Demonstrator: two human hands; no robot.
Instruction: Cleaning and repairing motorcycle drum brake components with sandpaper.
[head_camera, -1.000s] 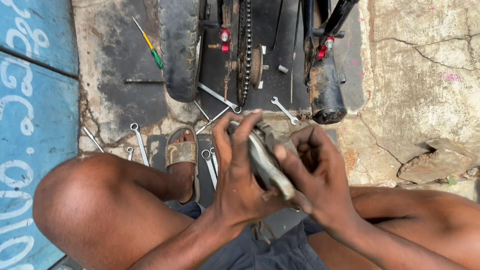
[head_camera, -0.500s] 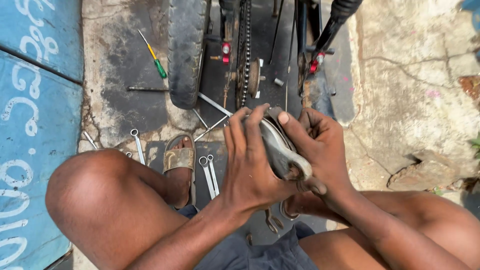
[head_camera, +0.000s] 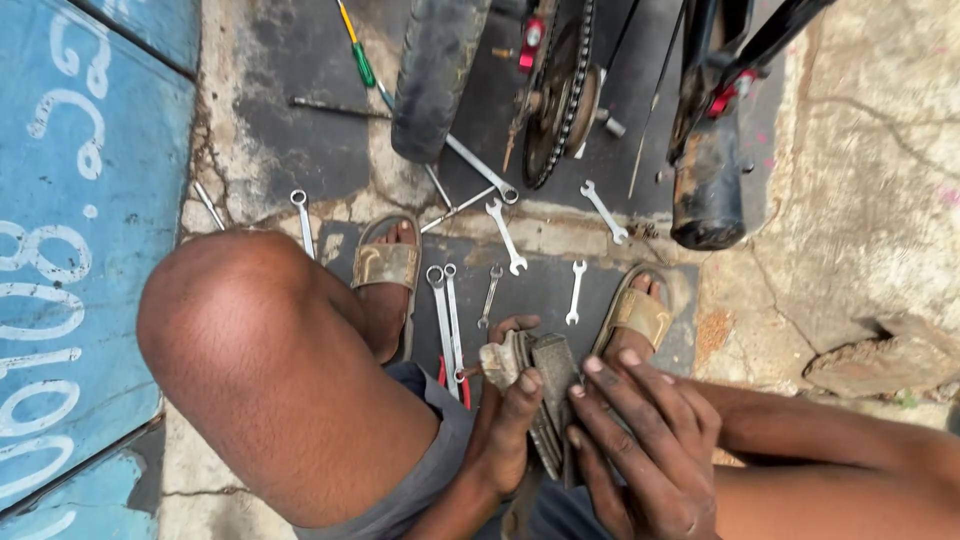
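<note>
Looking down between my knees, I see both hands wrapped round a pair of curved brake shoes (head_camera: 545, 385), grey and grimy, their dusty flat faces pressed together and a worn, pale end poking up at the left. My left hand (head_camera: 505, 430) grips them from the near side with the thumb across the top, while my right hand (head_camera: 640, 440) lays its fingers flat over the right face. Spanners (head_camera: 505, 235) lie scattered on the ground just beyond, near a chain sprocket (head_camera: 555, 90).
</note>
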